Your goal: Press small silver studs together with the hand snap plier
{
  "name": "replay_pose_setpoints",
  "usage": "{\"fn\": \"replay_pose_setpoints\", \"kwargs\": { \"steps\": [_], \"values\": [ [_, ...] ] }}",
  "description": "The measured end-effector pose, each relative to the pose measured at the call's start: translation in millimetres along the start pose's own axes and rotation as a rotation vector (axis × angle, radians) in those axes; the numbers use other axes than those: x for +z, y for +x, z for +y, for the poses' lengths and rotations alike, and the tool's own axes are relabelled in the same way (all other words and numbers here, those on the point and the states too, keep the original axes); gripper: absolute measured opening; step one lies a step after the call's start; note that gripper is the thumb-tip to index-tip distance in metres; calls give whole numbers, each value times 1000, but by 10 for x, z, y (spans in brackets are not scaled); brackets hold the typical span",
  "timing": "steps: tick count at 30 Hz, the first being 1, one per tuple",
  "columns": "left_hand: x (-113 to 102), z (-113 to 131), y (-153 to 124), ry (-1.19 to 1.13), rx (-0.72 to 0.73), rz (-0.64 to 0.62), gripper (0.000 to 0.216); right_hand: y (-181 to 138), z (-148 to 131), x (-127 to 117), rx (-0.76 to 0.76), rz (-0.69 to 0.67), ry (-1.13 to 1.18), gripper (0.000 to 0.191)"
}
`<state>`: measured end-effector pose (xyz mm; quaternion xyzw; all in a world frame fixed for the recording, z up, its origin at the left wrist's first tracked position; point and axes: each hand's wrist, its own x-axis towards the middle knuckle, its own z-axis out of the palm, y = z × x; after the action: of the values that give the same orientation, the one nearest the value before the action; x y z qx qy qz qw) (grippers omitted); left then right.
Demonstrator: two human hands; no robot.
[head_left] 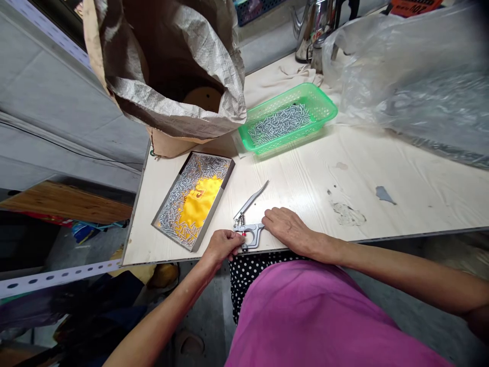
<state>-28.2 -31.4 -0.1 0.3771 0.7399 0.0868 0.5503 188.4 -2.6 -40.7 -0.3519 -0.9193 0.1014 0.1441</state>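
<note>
Grey snap-fastener pliers [254,235] lie at the table's front edge, with their long lever [251,200] raised away from the body. My right hand [284,227] is closed, its curled fingers on the end of the pliers' lower handle. At the jaw end, my left hand [225,243] pinches thumb and forefinger together beside a small red part; what is between the fingertips is too small to make out. Left of the pliers sits a shallow tray [212,214] of small silvery metal pieces [171,204], with its yellow bottom partly bare.
A green plastic basket [324,114] behind holds more silvery pieces. A big open paper-lined sack [214,66] stands at the back left. A clear plastic bag [412,86] covers the right rear, near a metal kettle [315,25]. A grey scrap [385,194] lies on the table [305,173].
</note>
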Motion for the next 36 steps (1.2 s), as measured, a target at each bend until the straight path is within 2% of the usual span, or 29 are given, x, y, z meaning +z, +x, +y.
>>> {"fn": "replay_pose_setpoints", "kwargs": {
  "steps": [7,11,12,15,16,18,20,23,29,30,32,34,36],
  "values": [
    [20,29,-42,-3,-30,-17,26,-38,18,50,-32,-26,27,18],
    [26,24,-34,-5,-44,-38,29,0,112,-24,-25,-41,117,9],
    [26,21,-29,-5,-47,-39,29,26,157,-57,-24,-30,123,20],
    [31,9,-23,-9,-55,-32,27,142,325,-157,-33,-23,60,74],
    [33,6,-24,-9,-56,-28,27,188,380,-182,-42,-44,34,86],
    [36,1,-32,-9,-55,-22,28,278,465,-221,-68,-113,6,98],
    [38,-6,-41,-15,-52,-19,30,349,498,-251,-85,-186,-7,99],
    [42,-22,-42,-31,-45,-12,35,391,463,-291,-85,-231,-29,90],
    [30,-71,-47,-8,-45,-21,34,279,366,-287,-90,-144,-34,65],
    [26,-75,-65,52,-21,-6,32,258,356,-285,-91,-144,-28,60],
    [28,-67,-115,241,118,114,30,230,334,-292,-95,-161,-19,54],
    [57,-33,-157,460,367,290,25,216,307,-316,-94,-173,-5,51],
    [114,28,-154,635,634,380,20,208,281,-343,-86,-160,16,50]
  ]
}}
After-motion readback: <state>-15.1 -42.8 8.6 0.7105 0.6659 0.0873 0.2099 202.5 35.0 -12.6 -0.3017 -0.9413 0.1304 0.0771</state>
